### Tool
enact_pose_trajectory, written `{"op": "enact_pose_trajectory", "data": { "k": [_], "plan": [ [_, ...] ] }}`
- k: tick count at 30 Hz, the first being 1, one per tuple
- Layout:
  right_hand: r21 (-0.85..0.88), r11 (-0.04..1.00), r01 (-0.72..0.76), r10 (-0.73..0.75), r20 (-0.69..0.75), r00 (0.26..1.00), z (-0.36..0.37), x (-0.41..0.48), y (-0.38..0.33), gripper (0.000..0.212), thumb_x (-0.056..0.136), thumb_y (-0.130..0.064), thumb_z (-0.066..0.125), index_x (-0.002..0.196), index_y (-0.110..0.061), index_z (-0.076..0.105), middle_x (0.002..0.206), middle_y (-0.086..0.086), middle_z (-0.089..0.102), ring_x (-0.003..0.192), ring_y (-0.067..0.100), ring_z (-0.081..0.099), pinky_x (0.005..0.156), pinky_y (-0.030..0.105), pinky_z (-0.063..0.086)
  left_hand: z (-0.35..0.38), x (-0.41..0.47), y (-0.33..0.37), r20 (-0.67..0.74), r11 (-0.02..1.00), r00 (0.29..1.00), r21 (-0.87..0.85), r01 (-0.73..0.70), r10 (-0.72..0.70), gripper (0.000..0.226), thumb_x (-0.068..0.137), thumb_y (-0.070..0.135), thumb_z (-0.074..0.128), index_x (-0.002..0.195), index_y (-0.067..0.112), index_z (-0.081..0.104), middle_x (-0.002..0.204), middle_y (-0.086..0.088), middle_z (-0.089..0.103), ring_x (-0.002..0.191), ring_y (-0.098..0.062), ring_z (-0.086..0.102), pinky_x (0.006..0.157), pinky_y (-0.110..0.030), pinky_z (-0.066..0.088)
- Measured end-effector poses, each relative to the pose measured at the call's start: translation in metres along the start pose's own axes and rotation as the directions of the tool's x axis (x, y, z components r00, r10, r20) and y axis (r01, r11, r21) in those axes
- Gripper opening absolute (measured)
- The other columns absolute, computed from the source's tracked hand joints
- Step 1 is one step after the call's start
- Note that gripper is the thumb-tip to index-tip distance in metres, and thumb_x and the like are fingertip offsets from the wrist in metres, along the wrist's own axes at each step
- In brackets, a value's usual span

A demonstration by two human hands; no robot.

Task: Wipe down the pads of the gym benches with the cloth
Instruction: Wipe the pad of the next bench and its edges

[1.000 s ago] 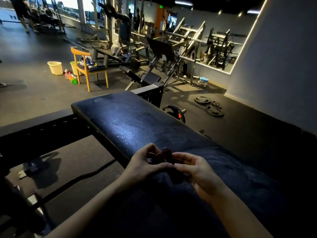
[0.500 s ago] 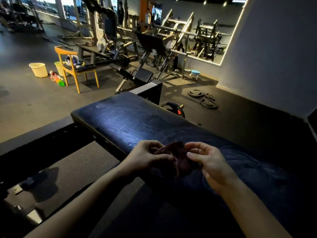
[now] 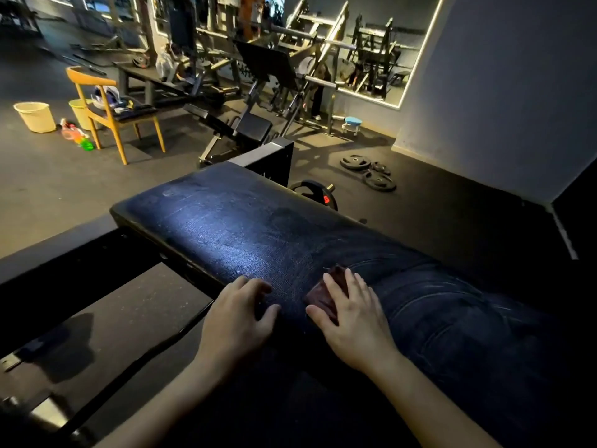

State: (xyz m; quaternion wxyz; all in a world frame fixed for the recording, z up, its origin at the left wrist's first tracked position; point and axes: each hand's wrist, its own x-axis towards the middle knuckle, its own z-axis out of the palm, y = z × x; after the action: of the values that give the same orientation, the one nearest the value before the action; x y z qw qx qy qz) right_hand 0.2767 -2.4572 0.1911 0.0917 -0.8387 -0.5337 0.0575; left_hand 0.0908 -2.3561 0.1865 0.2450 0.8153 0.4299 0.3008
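Note:
A long dark bench pad runs from the centre toward the lower right, with wet streaks on its near part. A small dark red cloth lies flat on the pad. My right hand presses on the cloth with straight spread fingers, covering most of it. My left hand rests on the pad's near edge a little left of the cloth, with its fingers loosely bent and holding nothing.
A black metal frame borders the pad on the left. Weight plates lie on the floor behind. A wooden chair, two yellow buckets, spray bottles and another bench stand farther back.
Both hands held the cloth bunched between them above the pad. Now the cloth lies flat under my right palm, and my left hand has let go and moved left onto the pad.

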Motion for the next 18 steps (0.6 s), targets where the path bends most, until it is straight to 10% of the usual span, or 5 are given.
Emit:
{"op": "enact_pose_trajectory", "data": {
  "k": [4, 11, 18],
  "plan": [
    [-0.047, 0.999, -0.023, 0.021, -0.04, 0.999, 0.022, 0.02, -0.041, 0.072, 0.101, -0.063, 0.027, 0.162, -0.027, 0.012, 0.17, 0.016, -0.006, 0.156, 0.03, -0.012, 0.126, 0.047, -0.008, -0.001, -0.013, -0.034, -0.122, 0.999, 0.991, -0.014, 0.046, -0.047, 0.027, 0.076, 0.019, 0.087, 0.1, 0.018, 0.073, 0.094, 0.002, 0.062, 0.092, -0.024, 0.063, 0.083, -0.045, 0.054],
    [-0.132, 0.836, 0.532, -0.528, 0.063, 0.847, 0.024, 0.029, -0.055, 0.057, 0.103, -0.048, 0.029, 0.157, -0.03, 0.036, 0.169, 0.011, 0.019, 0.157, 0.028, 0.012, 0.128, 0.045, 0.011, -0.018, 0.002, -0.064, -0.271, 0.99, 0.955, -0.095, 0.102, -0.124, 0.029, 0.077, 0.012, 0.085, 0.101, 0.019, 0.07, 0.097, 0.005, 0.061, 0.094, -0.016, 0.058, 0.089, -0.03, 0.045],
    [-0.086, 0.978, 0.188, -0.189, 0.0, 0.982, 0.028, 0.081, -0.085, 0.057, 0.108, -0.044, 0.032, 0.161, -0.026, 0.02, 0.17, 0.014, 0.005, 0.158, 0.028, 0.0, 0.127, 0.042, 0.0, -0.019, 0.012, -0.078, -0.265, 0.964, 0.942, -0.223, 0.146, -0.204, 0.035, 0.079, 0.006, 0.081, 0.108, 0.021, 0.068, 0.102, 0.007, 0.066, 0.099, -0.011, 0.062, 0.092, -0.03, 0.05]
  ]
}}
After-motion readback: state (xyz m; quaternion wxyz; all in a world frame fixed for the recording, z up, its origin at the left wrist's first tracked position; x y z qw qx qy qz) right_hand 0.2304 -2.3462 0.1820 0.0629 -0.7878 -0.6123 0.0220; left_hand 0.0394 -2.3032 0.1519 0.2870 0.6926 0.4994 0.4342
